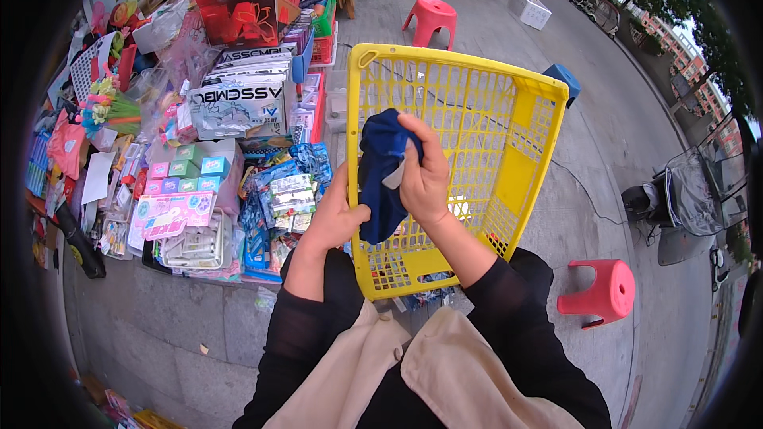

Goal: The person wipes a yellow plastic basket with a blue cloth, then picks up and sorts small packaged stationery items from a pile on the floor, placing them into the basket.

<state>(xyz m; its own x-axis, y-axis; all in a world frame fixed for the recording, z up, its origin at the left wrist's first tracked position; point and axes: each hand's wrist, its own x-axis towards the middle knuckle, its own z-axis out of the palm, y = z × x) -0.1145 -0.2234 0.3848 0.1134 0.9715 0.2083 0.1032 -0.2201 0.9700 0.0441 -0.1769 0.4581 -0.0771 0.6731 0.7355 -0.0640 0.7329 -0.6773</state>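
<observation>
Before me a yellow plastic crate [503, 187] with grid walls is tipped up, its open side facing me. My left hand [337, 211] grips the crate's left rim, the thumb on the near side. In my right hand [426, 173] is a bunched dark blue cloth [381, 190] with a small pale tag. The cloth lies over the inner side of the left rim, close to my left thumb. Part of the right fingers is hidden by the folds.
Left of me a stall is heaped with packaged toys [238, 107], small coloured boxes [188, 170] and blue packets [256, 244]. Pink plastic stools stand beyond the crate [434, 18] and at right [599, 293]. A blue stool [563, 80] is partly hidden. A black cable [581, 190] crosses the pavement.
</observation>
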